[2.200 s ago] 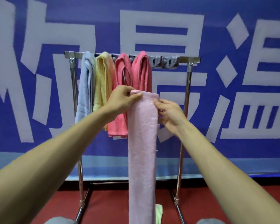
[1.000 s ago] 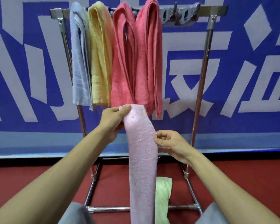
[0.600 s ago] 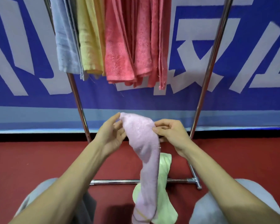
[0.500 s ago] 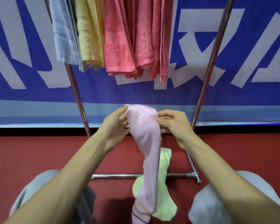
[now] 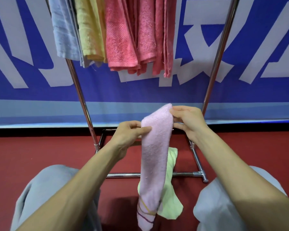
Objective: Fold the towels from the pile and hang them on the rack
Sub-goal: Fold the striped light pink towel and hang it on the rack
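So, left hand (image 5: 129,133) and right hand (image 5: 188,121) both pinch the top of the pink towel (image 5: 154,157); it hangs below them, over a pale green towel (image 5: 171,205). I'd level the pinches and match edges before lifting to the rack (image 5: 83,104) above.

Cropped white characters (image 5: 257,69) on blue banner (image 5: 140,94): unreadable.

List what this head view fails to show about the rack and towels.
- Chrome metal rack: the top bar is cut off by the head view's upper edge, so how the coral towels sit on it is unseen.
- Pale green towel on the floor: partly hidden behind the long light pink towel pinched by left hand and right hand.
- Its layer count: rear side faces away.
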Action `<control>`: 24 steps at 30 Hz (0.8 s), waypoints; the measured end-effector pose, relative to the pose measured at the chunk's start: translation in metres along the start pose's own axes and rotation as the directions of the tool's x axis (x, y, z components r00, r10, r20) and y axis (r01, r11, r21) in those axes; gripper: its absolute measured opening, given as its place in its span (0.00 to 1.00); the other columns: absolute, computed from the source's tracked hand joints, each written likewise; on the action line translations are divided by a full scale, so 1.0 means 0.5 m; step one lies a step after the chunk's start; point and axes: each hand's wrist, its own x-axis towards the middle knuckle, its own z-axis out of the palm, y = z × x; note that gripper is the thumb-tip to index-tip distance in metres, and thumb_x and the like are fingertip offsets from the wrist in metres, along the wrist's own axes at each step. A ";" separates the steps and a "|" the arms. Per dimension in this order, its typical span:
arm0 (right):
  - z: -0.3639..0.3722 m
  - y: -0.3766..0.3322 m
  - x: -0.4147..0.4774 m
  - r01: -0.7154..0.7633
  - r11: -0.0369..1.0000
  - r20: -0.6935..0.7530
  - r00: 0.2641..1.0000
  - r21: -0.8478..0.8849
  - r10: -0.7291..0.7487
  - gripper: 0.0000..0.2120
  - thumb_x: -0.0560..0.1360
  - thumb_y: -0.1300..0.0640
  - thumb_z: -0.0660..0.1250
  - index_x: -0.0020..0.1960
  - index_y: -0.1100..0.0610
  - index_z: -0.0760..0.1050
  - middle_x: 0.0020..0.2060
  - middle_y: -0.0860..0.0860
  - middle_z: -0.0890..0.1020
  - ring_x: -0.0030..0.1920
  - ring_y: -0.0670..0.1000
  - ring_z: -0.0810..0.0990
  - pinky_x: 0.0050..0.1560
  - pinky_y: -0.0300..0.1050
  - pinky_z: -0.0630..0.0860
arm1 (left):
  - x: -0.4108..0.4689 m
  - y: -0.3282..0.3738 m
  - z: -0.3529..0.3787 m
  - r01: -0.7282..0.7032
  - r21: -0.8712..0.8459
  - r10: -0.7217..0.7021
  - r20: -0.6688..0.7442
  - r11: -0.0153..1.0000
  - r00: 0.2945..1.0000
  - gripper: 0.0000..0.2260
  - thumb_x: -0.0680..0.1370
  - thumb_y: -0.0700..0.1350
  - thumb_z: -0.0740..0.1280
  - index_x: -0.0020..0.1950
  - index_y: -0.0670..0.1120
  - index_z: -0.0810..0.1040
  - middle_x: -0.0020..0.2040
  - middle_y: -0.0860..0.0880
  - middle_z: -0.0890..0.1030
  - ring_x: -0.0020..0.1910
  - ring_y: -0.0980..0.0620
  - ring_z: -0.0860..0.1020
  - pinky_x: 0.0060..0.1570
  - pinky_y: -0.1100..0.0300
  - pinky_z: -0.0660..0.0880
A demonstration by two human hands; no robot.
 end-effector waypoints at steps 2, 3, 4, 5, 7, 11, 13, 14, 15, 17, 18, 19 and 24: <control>-0.001 0.006 0.006 -0.062 0.997 0.022 0.998 0.042 0.061 0.07 0.74 0.66 0.68 0.51 0.64 0.79 0.39 0.56 0.81 0.34 0.50 0.80 0.38 0.44 0.80 | -0.002 0.006 0.006 -0.048 -0.010 0.048 -0.026 0.999 0.999 0.04 0.73 0.39 0.72 0.42 0.40 0.79 0.35 0.49 0.80 0.28 0.59 0.77 0.33 0.64 0.76; 0.000 0.010 0.008 -0.095 0.993 0.043 0.995 0.066 0.092 0.07 0.74 0.65 0.68 0.52 0.63 0.79 0.41 0.56 0.81 0.36 0.51 0.80 0.39 0.44 0.79 | -0.003 0.010 0.007 -0.068 -0.019 0.067 -0.038 0.998 0.997 0.04 0.73 0.39 0.72 0.43 0.40 0.79 0.36 0.48 0.80 0.28 0.58 0.77 0.32 0.64 0.76; 0.001 0.015 0.009 -0.130 0.989 0.066 0.990 0.068 0.126 0.08 0.75 0.61 0.68 0.52 0.63 0.79 0.43 0.56 0.82 0.38 0.52 0.80 0.41 0.45 0.78 | -0.005 0.014 0.007 -0.082 -0.029 0.081 -0.047 0.996 0.996 0.04 0.73 0.39 0.72 0.43 0.40 0.79 0.37 0.47 0.80 0.29 0.57 0.77 0.32 0.64 0.76; 0.000 0.020 0.011 -0.168 0.985 0.093 0.982 0.040 0.164 0.11 0.76 0.55 0.69 0.53 0.62 0.79 0.43 0.56 0.82 0.39 0.53 0.80 0.42 0.46 0.78 | -0.007 0.019 0.007 -0.095 -0.039 0.093 -0.051 0.995 0.994 0.04 0.73 0.40 0.72 0.43 0.40 0.79 0.37 0.46 0.80 0.31 0.55 0.77 0.32 0.64 0.75; -0.005 0.030 0.014 -0.249 0.965 0.169 0.951 -0.079 0.259 0.23 0.73 0.40 0.67 0.52 0.60 0.79 0.44 0.55 0.83 0.44 0.55 0.82 0.49 0.49 0.79 | -0.010 0.030 0.005 -0.111 -0.055 0.108 -0.060 0.992 0.992 0.03 0.73 0.40 0.72 0.42 0.41 0.80 0.38 0.45 0.80 0.33 0.51 0.76 0.32 0.63 0.75; 0.001 0.041 0.006 -0.295 0.932 0.353 0.867 -0.209 0.353 0.44 0.70 0.26 0.53 0.60 0.63 0.77 0.57 0.60 0.82 0.60 0.59 0.79 0.66 0.54 0.71 | -0.016 0.052 -0.006 -0.133 -0.115 0.117 -0.136 0.984 0.984 0.05 0.73 0.40 0.72 0.44 0.39 0.81 0.36 0.45 0.78 0.31 0.53 0.74 0.31 0.65 0.74; 0.009 0.042 -0.003 -0.253 0.949 0.417 0.854 -0.189 0.311 0.42 0.73 0.27 0.50 0.59 0.64 0.78 0.54 0.61 0.82 0.57 0.60 0.79 0.66 0.52 0.69 | -0.020 0.057 -0.015 -0.117 -0.196 0.086 -0.161 0.974 0.983 0.06 0.73 0.40 0.72 0.46 0.38 0.80 0.38 0.44 0.78 0.33 0.52 0.76 0.32 0.65 0.76; 0.012 0.042 -0.008 -0.231 0.955 0.439 0.850 -0.187 0.291 0.42 0.73 0.28 0.50 0.58 0.65 0.77 0.51 0.62 0.81 0.53 0.61 0.78 0.63 0.52 0.68 | -0.021 0.058 -0.020 -0.105 -0.237 0.065 -0.171 0.966 0.983 0.06 0.73 0.40 0.72 0.46 0.38 0.79 0.38 0.44 0.79 0.33 0.52 0.76 0.33 0.65 0.77; 0.013 0.045 -0.010 -0.211 0.961 0.461 0.845 -0.181 0.272 0.43 0.73 0.28 0.52 0.58 0.68 0.76 0.49 0.62 0.78 0.50 0.61 0.74 0.59 0.52 0.67 | -0.022 0.059 -0.025 -0.091 -0.271 0.043 -0.179 0.958 0.983 0.06 0.73 0.40 0.72 0.46 0.39 0.79 0.38 0.44 0.80 0.33 0.52 0.77 0.33 0.65 0.77; 0.015 0.042 -0.016 -0.171 0.974 0.483 0.847 -0.148 0.222 0.43 0.73 0.30 0.56 0.62 0.71 0.71 0.51 0.61 0.75 0.51 0.59 0.70 0.58 0.51 0.66 | -0.023 0.060 -0.032 -0.066 -0.318 0.004 -0.191 0.946 0.982 0.05 0.73 0.40 0.72 0.45 0.39 0.80 0.38 0.46 0.81 0.34 0.52 0.77 0.33 0.65 0.78; 0.018 0.039 -0.021 -0.159 0.981 0.488 0.851 -0.112 0.194 0.39 0.75 0.34 0.57 0.63 0.70 0.71 0.51 0.60 0.75 0.52 0.57 0.72 0.59 0.50 0.67 | -0.023 0.062 -0.035 -0.060 -0.338 -0.007 -0.194 0.939 0.981 0.05 0.73 0.39 0.72 0.45 0.39 0.80 0.38 0.46 0.81 0.36 0.52 0.77 0.34 0.65 0.78; 0.020 0.038 -0.024 -0.150 0.986 0.503 0.848 -0.073 0.166 0.34 0.76 0.37 0.57 0.63 0.68 0.72 0.51 0.59 0.76 0.52 0.56 0.73 0.59 0.50 0.68 | -0.024 0.063 -0.037 -0.059 -0.355 -0.013 -0.196 0.933 0.981 0.04 0.73 0.39 0.72 0.46 0.39 0.81 0.38 0.46 0.81 0.37 0.52 0.78 0.35 0.65 0.78; 0.019 0.037 -0.031 -0.065 0.997 0.616 0.784 -0.046 0.080 0.15 0.80 0.56 0.59 0.39 0.57 0.79 0.27 0.45 0.79 0.36 0.43 0.78 0.56 0.50 0.68 | -0.022 0.068 -0.047 -0.065 -0.366 -0.022 -0.228 0.929 0.973 0.05 0.73 0.39 0.72 0.46 0.38 0.81 0.34 0.47 0.81 0.33 0.53 0.78 0.35 0.64 0.78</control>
